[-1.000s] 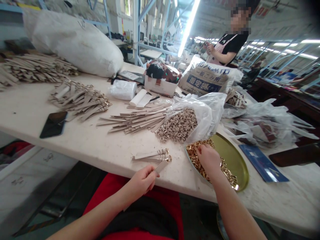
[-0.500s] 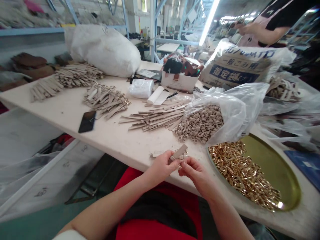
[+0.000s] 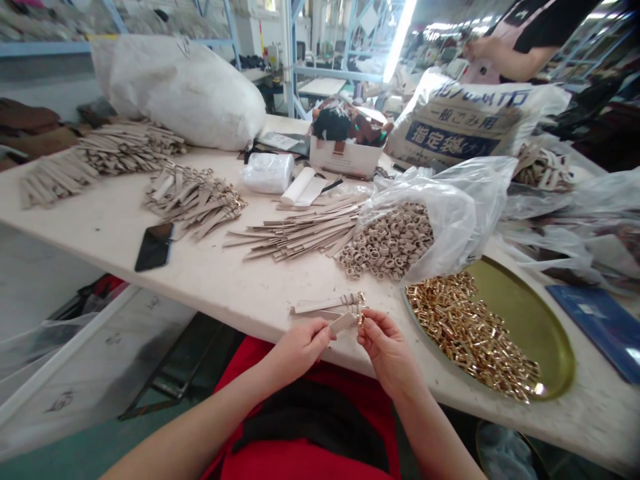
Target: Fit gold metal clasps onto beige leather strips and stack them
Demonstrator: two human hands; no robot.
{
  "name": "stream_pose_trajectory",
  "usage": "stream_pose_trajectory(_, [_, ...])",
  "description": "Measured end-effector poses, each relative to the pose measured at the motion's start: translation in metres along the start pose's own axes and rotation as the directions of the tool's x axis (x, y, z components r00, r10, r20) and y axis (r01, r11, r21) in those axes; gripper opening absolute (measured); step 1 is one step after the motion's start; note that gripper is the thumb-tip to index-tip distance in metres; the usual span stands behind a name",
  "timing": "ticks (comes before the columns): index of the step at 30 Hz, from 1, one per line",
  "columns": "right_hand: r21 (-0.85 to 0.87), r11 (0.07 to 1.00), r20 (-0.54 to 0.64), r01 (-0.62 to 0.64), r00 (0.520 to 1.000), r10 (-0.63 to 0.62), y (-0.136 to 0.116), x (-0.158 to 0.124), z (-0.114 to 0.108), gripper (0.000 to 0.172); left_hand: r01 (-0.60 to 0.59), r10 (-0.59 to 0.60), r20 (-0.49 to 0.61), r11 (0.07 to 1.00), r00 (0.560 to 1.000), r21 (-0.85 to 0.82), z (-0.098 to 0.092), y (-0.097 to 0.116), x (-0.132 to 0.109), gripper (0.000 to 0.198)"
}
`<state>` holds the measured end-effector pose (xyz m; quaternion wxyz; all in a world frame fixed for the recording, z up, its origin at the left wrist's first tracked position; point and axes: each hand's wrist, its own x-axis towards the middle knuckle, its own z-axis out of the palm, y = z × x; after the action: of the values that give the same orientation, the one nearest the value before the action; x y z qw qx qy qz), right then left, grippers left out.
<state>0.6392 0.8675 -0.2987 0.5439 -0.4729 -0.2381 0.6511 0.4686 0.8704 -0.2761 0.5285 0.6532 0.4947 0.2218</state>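
My left hand [image 3: 300,348] pinches one end of a short beige strap [image 3: 343,324] at the table's front edge. My right hand [image 3: 384,348] is closed at the strap's other end, where a small gold buckle [image 3: 360,319] sits at its fingertips. Just beyond the hands lie two or three finished straps with gold ends [image 3: 327,304]. A round brass tray [image 3: 530,320] at the right holds a heap of gold buckles [image 3: 465,330]. An open plastic bag [image 3: 450,207] spills beige loops [image 3: 387,241].
Loose beige strips [image 3: 295,233] lie mid-table, more piles [image 3: 193,195] at the left. A black phone [image 3: 154,245], a big white sack [image 3: 180,90], a white box [image 3: 345,157], a printed bag [image 3: 465,123] and a blue booklet [image 3: 597,323] sit around. Another person [image 3: 525,33] stands beyond.
My right hand left the tray of buckles and came to the strap with a buckle. Both hands now meet at the strap, lower than half a second ago.
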Motion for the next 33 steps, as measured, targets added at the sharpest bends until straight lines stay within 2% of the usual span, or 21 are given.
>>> stream_pose_trajectory(2, [0.047,0.998,-0.016,-0.044,0.999,0.045,0.001,-0.002,0.002,0.024,-0.020,0.020,0.035,1.000,0.999,0.002,0.002,-0.001,-0.003,0.027])
stream_pose_trajectory(4, [0.085,0.992,-0.005,-0.098,0.995,0.098,0.004,-0.007,0.005,0.023,-0.098,0.097,0.018,0.991,0.995,0.090,0.004,0.001,-0.003,0.026])
stream_pose_trajectory(6, [0.082,0.987,0.030,-0.141,0.990,0.139,0.008,-0.013,0.009,0.021,-0.175,0.178,0.000,0.970,0.984,0.170,0.005,0.004,-0.002,0.025])
stream_pose_trajectory(8, [0.046,0.989,0.060,-0.138,0.989,0.135,0.014,-0.019,0.012,0.021,-0.190,0.194,-0.009,0.970,0.981,0.152,0.008,0.007,-0.001,0.020])
stream_pose_trajectory(10, [-0.018,0.997,0.056,-0.069,0.996,0.070,0.019,-0.024,0.015,0.022,-0.132,0.132,-0.023,0.991,0.991,0.030,0.012,0.008,-0.001,0.014])
stream_pose_trajectory(12, [-0.125,0.991,0.032,0.050,0.998,-0.046,0.023,-0.026,0.016,0.021,-0.005,0.006,0.006,0.988,1.000,-0.152,0.016,0.007,-0.003,0.012])
stream_pose_trajectory(14, [-0.243,0.959,0.027,0.147,0.989,-0.145,0.025,-0.027,0.017,0.019,0.114,-0.095,0.074,0.939,0.993,-0.324,0.019,0.006,-0.005,0.013])
stream_pose_trajectory(16, [-0.312,0.933,0.037,0.177,0.984,-0.174,0.026,-0.027,0.016,0.018,0.163,-0.124,0.118,0.887,0.985,-0.432,0.020,0.004,-0.006,0.015])
stream_pose_trajectory(18, [-0.295,0.945,0.051,0.139,0.990,-0.130,0.028,-0.028,0.015,0.019,0.157,-0.110,0.126,0.870,0.986,-0.467,0.019,0.002,-0.007,0.018])
stream_pose_trajectory(23, [-0.028,0.997,0.090,-0.071,0.993,0.073,0.035,-0.027,0.013,0.020,0.195,-0.141,0.158,0.892,0.977,-0.408,0.018,-0.002,-0.006,0.017])
stream_pose_trajectory(25, [-0.027,0.996,0.077,-0.085,0.993,0.086,0.037,-0.027,0.013,0.021,0.208,-0.151,0.166,0.886,0.975,-0.414,0.019,-0.002,-0.006,0.020])
stream_pose_trajectory(29, [-0.270,0.961,0.038,0.059,0.998,-0.051,0.032,-0.027,0.012,0.022,0.200,-0.143,0.160,0.874,0.977,-0.442,0.019,-0.001,-0.005,0.026])
stream_pose_trajectory(33, [-0.543,0.812,0.045,0.214,0.973,-0.226,0.025,-0.028,0.009,0.025,0.180,-0.110,0.182,0.883,0.977,-0.433,0.021,-0.004,-0.003,0.024])
